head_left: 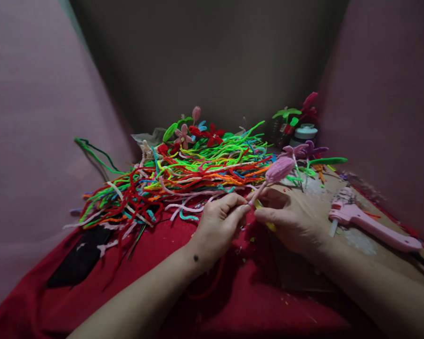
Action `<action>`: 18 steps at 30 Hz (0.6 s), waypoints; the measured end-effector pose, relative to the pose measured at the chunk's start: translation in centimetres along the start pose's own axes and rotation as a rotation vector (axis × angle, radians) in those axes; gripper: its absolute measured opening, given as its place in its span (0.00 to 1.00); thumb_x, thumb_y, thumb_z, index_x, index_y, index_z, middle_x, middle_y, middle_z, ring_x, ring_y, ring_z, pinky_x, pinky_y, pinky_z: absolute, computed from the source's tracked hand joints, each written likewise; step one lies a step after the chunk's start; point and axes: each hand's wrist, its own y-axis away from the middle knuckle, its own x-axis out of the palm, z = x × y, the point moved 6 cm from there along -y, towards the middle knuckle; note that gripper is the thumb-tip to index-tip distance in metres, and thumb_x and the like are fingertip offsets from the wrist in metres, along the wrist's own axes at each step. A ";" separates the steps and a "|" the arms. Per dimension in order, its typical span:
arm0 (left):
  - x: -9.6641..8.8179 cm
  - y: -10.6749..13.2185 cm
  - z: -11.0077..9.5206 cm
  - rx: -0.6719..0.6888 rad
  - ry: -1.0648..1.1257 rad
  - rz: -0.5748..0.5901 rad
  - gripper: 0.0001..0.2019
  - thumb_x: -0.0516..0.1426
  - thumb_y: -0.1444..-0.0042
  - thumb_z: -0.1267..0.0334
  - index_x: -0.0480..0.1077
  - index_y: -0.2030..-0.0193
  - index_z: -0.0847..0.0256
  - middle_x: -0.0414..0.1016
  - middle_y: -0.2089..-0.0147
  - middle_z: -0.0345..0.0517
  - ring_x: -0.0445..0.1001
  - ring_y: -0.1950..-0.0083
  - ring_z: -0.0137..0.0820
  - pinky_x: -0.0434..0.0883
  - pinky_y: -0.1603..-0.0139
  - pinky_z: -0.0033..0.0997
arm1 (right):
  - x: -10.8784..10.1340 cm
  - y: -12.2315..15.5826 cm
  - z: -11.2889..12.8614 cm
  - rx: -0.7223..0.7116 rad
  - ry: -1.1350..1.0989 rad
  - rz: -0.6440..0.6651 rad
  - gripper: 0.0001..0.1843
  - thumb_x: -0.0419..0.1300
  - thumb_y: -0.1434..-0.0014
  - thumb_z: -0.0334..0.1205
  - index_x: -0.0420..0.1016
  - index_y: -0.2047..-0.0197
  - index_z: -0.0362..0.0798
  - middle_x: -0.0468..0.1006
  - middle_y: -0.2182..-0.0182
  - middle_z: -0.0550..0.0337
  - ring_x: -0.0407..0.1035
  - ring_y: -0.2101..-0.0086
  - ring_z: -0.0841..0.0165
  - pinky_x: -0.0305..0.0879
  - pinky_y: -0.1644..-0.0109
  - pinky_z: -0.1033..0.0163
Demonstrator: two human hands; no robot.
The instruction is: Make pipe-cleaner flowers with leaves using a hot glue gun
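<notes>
My left hand [222, 221] is closed in a pinch on the lower end of the stem of a pink pipe-cleaner flower bud [280, 170]. The bud tilts up and to the right, above my right hand [286, 214]. My right hand is closed around a yellow object [270, 226]; only small parts of it show between the fingers and under the palm, so its kind is hidden. The fingertips of both hands almost meet at the stem's end.
Behind my hands lies a big heap of coloured pipe cleaners [205, 165] with finished flowers on top. At right, a pink glue gun [374, 227] rests on cardboard [304, 273]. A lidded bottle [304, 134] stands at the back. A black object [77, 261] lies left on the red cloth [155, 263].
</notes>
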 end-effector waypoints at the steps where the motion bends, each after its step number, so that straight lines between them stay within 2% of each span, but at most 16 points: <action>1: 0.1 0.0 0.1 -0.052 0.072 0.025 0.09 0.54 0.44 0.61 0.66 0.73 0.62 0.61 0.81 0.34 0.57 0.84 0.18 0.55 0.84 0.19 | 0.1 0.0 0.1 -0.004 -0.001 0.014 0.07 0.67 0.56 0.32 0.76 0.71 0.50 0.74 0.68 0.63 0.67 0.65 0.69 0.63 0.60 0.63; 3: 0.4 0.0 0.2 -0.132 0.222 0.079 0.08 0.55 0.45 0.61 0.65 0.72 0.62 0.63 0.80 0.35 0.57 0.86 0.18 0.53 0.87 0.18 | 0.2 0.1 0.2 0.010 -0.037 0.011 0.07 0.66 0.55 0.31 0.76 0.71 0.50 0.74 0.69 0.64 0.67 0.65 0.70 0.63 0.60 0.64; 5: 0.7 0.0 0.2 -0.174 0.379 0.134 0.08 0.56 0.46 0.61 0.65 0.71 0.63 0.65 0.79 0.35 0.57 0.86 0.18 0.53 0.88 0.17 | 0.2 0.1 0.2 0.034 -0.087 -0.012 0.05 0.65 0.54 0.31 0.75 0.72 0.49 0.74 0.71 0.65 0.66 0.69 0.72 0.62 0.65 0.67; 8: 1.3 0.0 0.5 -0.232 0.606 0.228 0.07 0.57 0.46 0.63 0.66 0.70 0.64 0.64 0.80 0.34 0.53 0.88 0.15 0.54 0.90 0.15 | 0.1 0.1 -0.1 0.100 -0.165 -0.052 0.05 0.66 0.57 0.30 0.76 0.75 0.48 0.74 0.75 0.66 0.64 0.76 0.76 0.59 0.73 0.70; 10: 1.9 0.2 0.9 -0.296 0.736 0.328 0.06 0.56 0.45 0.64 0.66 0.69 0.64 0.62 0.81 0.33 0.49 0.88 0.14 0.54 0.91 0.14 | 0.1 0.2 -0.6 0.169 -0.203 -0.067 0.07 0.67 0.60 0.31 0.77 0.73 0.49 0.75 0.75 0.65 0.65 0.77 0.76 0.59 0.74 0.70; 12: 2.5 0.4 1.1 -0.351 0.837 0.439 0.05 0.56 0.45 0.66 0.67 0.69 0.65 0.62 0.82 0.33 0.46 0.89 0.14 0.54 0.93 0.13 | 0.2 0.3 -1.0 0.226 -0.231 -0.033 0.08 0.68 0.60 0.33 0.79 0.72 0.49 0.76 0.77 0.64 0.66 0.77 0.75 0.61 0.73 0.69; 14: 2.9 0.5 1.1 -0.359 0.900 0.511 0.04 0.56 0.45 0.67 0.68 0.69 0.66 0.63 0.81 0.34 0.47 0.90 0.14 0.54 0.94 0.14 | 0.5 0.3 -0.9 0.213 -0.232 0.030 0.07 0.68 0.60 0.33 0.80 0.73 0.48 0.76 0.76 0.63 0.67 0.76 0.75 0.61 0.72 0.68; 16: 2.9 0.5 0.9 -0.334 0.911 0.516 0.05 0.56 0.45 0.67 0.68 0.69 0.67 0.65 0.81 0.35 0.50 0.91 0.15 0.56 0.94 0.14 | 0.5 0.2 -0.5 0.144 -0.209 0.058 0.05 0.67 0.59 0.31 0.80 0.74 0.48 0.76 0.73 0.62 0.68 0.73 0.73 0.63 0.69 0.67; 18: 2.7 0.4 0.8 -0.294 0.868 0.467 0.07 0.55 0.44 0.66 0.68 0.70 0.68 0.67 0.81 0.36 0.55 0.92 0.16 0.57 0.94 0.15 | 0.4 0.3 -0.2 0.089 -0.186 0.057 0.05 0.66 0.56 0.30 0.80 0.73 0.49 0.76 0.70 0.62 0.69 0.69 0.72 0.64 0.65 0.66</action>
